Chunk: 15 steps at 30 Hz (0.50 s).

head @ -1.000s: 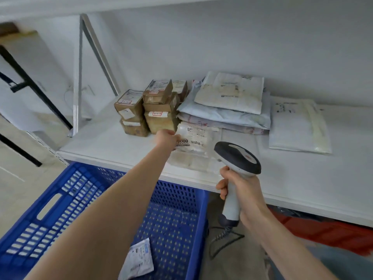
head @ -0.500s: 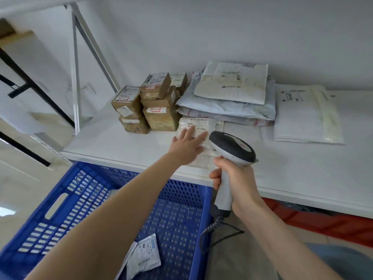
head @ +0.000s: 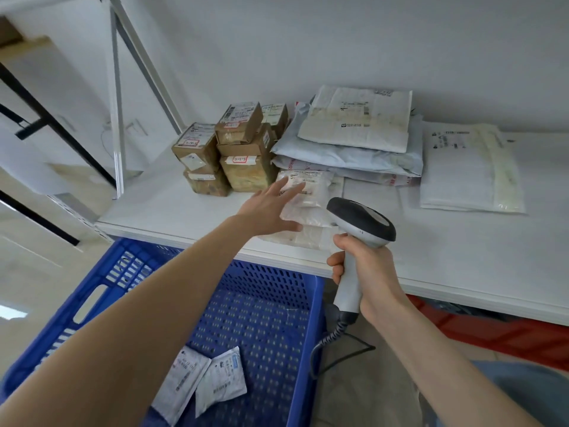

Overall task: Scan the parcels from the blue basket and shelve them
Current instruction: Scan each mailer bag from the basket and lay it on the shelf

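My left hand [head: 271, 208] stretches over the white shelf [head: 462, 241] with straight fingers lying on a clear plastic parcel [head: 311, 192] near the shelf's front edge. My right hand [head: 366, 269] grips the handle of a grey and black barcode scanner [head: 360, 223], whose head hovers just right of that parcel. Below the shelf stands the blue basket [head: 271, 303]. Two small white bagged parcels [head: 203, 377] lie on its floor.
Several brown cardboard boxes [head: 234, 155] are stacked at the shelf's left. A pile of flat mailer bags [head: 354, 140] lies behind the clear parcel, and one more flat bag [head: 468, 167] to the right. A metal shelf post [head: 117, 97] rises at left. The scanner's coiled cable [head: 332, 337] hangs down.
My left hand went from gripping the clear parcel to lying flat on it with fingers spread, the parcel now resting on the shelf. The scanner stayed beside it.
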Available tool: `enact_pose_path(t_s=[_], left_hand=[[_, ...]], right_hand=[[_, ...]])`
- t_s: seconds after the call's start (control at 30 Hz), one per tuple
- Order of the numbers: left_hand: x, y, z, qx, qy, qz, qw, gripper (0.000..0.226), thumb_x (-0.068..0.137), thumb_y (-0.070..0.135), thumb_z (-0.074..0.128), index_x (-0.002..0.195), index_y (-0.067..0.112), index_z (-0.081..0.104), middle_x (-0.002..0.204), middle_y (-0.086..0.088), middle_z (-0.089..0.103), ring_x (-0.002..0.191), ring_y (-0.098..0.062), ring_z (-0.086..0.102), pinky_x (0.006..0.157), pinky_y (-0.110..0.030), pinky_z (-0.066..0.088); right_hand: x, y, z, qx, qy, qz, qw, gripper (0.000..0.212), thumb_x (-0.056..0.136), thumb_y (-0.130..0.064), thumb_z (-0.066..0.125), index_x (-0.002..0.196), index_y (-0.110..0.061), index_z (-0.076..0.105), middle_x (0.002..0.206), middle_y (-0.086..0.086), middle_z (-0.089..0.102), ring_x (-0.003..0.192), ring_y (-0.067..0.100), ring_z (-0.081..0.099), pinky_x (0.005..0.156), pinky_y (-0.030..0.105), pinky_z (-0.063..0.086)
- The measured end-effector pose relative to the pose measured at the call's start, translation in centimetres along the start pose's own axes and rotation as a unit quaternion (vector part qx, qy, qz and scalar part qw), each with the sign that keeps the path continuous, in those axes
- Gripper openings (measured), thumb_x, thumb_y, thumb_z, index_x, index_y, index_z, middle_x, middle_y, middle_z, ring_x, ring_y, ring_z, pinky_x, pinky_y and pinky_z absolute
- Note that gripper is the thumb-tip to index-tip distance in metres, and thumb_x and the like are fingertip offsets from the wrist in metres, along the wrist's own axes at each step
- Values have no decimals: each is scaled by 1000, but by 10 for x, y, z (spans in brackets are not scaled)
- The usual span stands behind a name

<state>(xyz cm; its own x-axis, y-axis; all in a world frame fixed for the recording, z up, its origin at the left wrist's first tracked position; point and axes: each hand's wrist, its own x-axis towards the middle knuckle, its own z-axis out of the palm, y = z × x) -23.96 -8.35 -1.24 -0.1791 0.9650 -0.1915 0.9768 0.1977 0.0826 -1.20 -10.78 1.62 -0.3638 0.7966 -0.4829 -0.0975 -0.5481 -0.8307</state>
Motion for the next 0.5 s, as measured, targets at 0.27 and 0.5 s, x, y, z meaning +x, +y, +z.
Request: enact_pose_path(t_s=[0.27,0.5], left_hand=[[-110,-72,61,-105,-20,-116,987,77,89,56,54,152,29,18,159,0,14,135,-23,37,103,-39,39],[-186,-143,183,-274,-169,-359,876,73,91,37,62,148,8,28,150,-11,37,133,-27,40,102,-32,36]], right_hand=[[-15,44,37,-118,-84,58,988,8,87,-11,66,86,-4,63,51,9,59,39,15,46,43,23,41],[-1,140,121,-191,-161,202,947,9,89,-15,65,94,-10,62,54,9,61,38,13,47,44,23,41]])
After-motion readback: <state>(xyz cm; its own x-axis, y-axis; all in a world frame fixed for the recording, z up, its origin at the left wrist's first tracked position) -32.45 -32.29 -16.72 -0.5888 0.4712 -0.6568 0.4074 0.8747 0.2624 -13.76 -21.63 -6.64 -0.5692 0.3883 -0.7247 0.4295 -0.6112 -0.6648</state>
